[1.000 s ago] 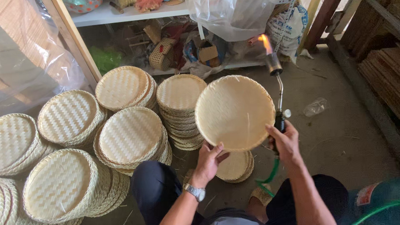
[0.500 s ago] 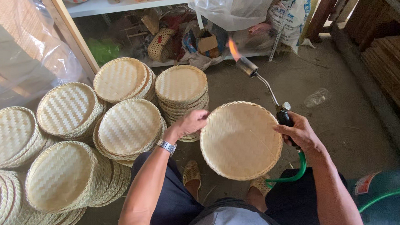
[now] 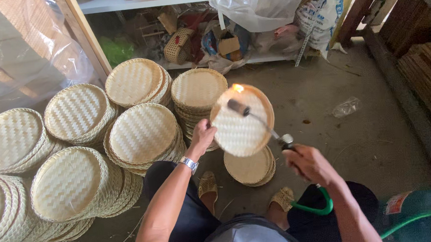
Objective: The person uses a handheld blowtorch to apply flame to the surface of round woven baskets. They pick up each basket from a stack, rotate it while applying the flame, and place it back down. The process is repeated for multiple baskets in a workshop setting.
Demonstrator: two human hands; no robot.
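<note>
My left hand grips the left rim of a round woven bamboo tray, held up and tilted so its hollow side faces me. My right hand holds a gas torch by its handle. The torch's long metal tube reaches across the tray's face, and a small flame burns at its tip by the tray's upper rim. A green hose runs from the torch down past my right knee. A watch sits on my left wrist.
Several stacks of woven trays stand on the concrete floor to the left and ahead, with a short stack under the held tray. A cluttered shelf and plastic bags are behind. A green gas cylinder stands at the lower right. My sandalled feet rest below.
The tray has turned from nearly flat to tilted up facing me. The torch has swung left, from beyond the tray's far edge to across its face. My left hand shifted on the rim.
</note>
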